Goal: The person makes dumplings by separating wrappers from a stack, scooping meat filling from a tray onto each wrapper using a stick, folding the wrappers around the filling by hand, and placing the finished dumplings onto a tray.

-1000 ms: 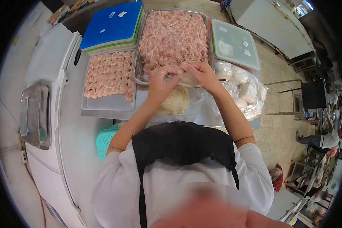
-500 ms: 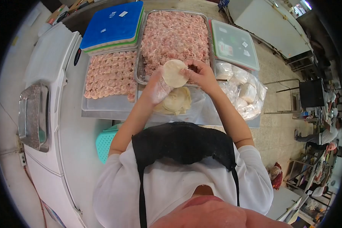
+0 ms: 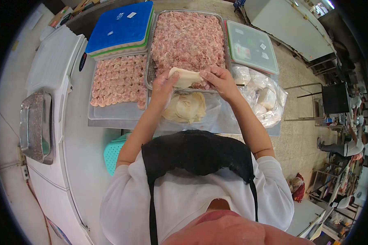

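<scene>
A pale round dough wrapper (image 3: pixel 187 76) is stretched between my hands above the near edge of a metal tray of raw ground meat (image 3: pixel 188 38). My left hand (image 3: pixel 164 87) pinches its left side, thumb on top. At the other end, the fingers and thumb of my right hand (image 3: pixel 221 83) grip the right side. Below them lies a loose stack of dough wrappers (image 3: pixel 187 107) on clear plastic. A thin dark stick (image 3: pixel 240 85) pokes out beside my right hand; its other end is hidden.
Left stands a tray of meat-filled dumplings in rows (image 3: pixel 118 81), with a blue-lidded container (image 3: pixel 120 26) behind. On the right are a clear-lidded container (image 3: pixel 252 47) and bagged white packs (image 3: pixel 259 98). A turquoise basket (image 3: pixel 113 157) sits below the table edge. Other people are far right.
The wrapper, earlier a flat disc facing me on my left hand, is now tilted and pulled wide between both hands. My right hand has moved slightly down.
</scene>
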The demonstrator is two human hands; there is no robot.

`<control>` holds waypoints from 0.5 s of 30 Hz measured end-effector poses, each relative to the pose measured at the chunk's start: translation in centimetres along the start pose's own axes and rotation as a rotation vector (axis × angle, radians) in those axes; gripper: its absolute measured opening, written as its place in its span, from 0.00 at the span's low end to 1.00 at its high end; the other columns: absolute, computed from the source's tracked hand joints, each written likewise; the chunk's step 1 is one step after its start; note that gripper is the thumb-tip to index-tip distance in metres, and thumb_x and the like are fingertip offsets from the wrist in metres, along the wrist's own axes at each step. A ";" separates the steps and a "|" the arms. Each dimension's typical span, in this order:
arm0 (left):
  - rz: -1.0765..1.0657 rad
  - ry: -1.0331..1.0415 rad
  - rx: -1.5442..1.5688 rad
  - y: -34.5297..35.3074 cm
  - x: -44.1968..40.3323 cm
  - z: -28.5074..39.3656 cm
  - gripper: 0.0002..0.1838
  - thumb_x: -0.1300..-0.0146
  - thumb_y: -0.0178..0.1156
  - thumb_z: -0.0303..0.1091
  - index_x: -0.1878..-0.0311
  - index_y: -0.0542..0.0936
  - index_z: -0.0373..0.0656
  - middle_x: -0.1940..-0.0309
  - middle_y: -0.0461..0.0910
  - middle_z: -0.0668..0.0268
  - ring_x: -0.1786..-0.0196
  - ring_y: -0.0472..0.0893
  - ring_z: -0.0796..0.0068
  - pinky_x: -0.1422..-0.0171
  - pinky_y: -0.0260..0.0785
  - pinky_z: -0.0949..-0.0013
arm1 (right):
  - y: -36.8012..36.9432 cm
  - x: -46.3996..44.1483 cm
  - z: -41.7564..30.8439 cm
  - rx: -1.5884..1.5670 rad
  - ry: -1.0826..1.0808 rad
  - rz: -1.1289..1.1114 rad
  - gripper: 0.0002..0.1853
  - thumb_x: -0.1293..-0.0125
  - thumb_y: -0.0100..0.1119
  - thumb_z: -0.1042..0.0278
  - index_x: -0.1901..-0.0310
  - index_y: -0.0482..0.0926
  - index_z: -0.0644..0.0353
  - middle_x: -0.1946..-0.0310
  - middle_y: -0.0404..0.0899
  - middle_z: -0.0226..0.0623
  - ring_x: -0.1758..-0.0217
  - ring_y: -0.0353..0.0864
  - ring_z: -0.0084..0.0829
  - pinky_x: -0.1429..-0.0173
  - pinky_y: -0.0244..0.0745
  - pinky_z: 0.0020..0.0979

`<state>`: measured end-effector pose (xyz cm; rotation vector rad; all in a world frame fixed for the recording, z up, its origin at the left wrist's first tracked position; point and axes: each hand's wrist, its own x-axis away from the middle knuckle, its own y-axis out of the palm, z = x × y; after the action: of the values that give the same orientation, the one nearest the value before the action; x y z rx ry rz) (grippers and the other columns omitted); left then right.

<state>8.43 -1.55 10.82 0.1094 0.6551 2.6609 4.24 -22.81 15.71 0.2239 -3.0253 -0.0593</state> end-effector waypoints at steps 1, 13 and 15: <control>0.035 -0.006 -0.027 0.0 0.1 0.0 0.19 0.32 0.58 0.35 0.42 0.74 0.35 0.50 0.79 0.63 0.50 0.79 0.74 0.45 0.71 0.69 | -0.4 0.0 0.1 0.034 -0.001 -0.030 0.11 0.32 0.58 0.60 0.63 0.82 0.60 0.73 0.79 0.29 0.71 0.75 0.19 0.65 0.71 0.21; -0.184 -0.057 -0.816 -3.0 1.7 6.6 0.19 0.31 0.50 0.33 0.40 0.73 0.36 0.54 0.82 0.57 0.52 0.82 0.62 0.49 0.73 0.63 | -7.9 0.9 4.7 1.589 -0.098 -0.161 0.10 0.37 0.54 0.63 0.61 0.81 0.58 0.55 0.78 0.48 0.56 0.79 0.47 0.53 0.77 0.43; -0.195 0.085 -1.543 -2.6 1.0 6.1 0.19 0.32 0.48 0.33 0.40 0.73 0.38 0.56 0.82 0.51 0.53 0.82 0.53 0.49 0.73 0.60 | -6.9 1.5 4.5 1.626 -0.071 -0.158 0.10 0.37 0.53 0.63 0.62 0.81 0.58 0.59 0.80 0.48 0.59 0.81 0.48 0.57 0.77 0.43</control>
<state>9.47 3.57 15.01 -0.4562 -1.3227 2.2518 3.25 -29.76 11.03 0.5162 -2.2443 2.2798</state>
